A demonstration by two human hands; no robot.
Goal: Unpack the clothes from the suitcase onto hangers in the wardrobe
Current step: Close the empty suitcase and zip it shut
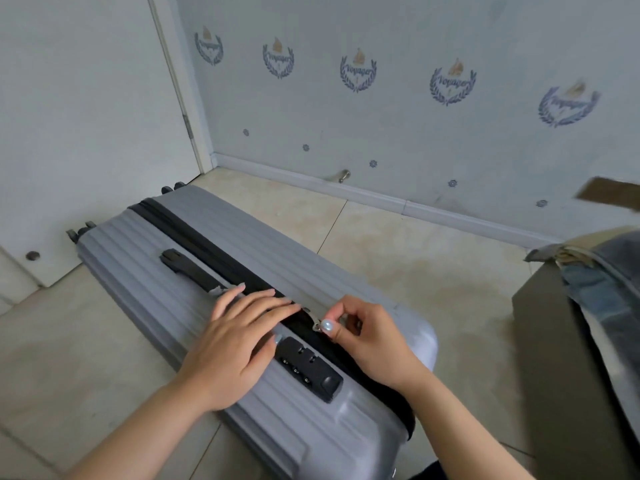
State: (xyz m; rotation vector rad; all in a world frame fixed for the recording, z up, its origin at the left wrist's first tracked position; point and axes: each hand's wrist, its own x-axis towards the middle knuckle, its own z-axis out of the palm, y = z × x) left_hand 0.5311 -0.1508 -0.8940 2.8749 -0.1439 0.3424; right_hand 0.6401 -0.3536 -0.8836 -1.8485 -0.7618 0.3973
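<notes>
One head-worn wide-angle view. It looks forward and steeply down from above the near end of the grey ribbed hard-shell suitcase (138, 278), at close range. The pale crest-print wallpapered wall (381, 133) lies beyond the suitcase's far side.

Suitcase (138, 278) lies on the floor (415, 271), long axis 10 to 5 o'clock, wheels (81, 232) at the 10 end by the door (86, 116), wall (381, 133) behind at 12. On its upturned side, zip band (207, 244) runs lengthwise, with handle (188, 268) and lock (308, 370) just left of it. Left hand (239, 337) lies flat between them; right hand (367, 337), at its 3 o'clock, pinches the zip pull (317, 322). Box (561, 341) at 3 o'clock, apart from the suitcase, has cloth (609, 289) over its top.
</notes>
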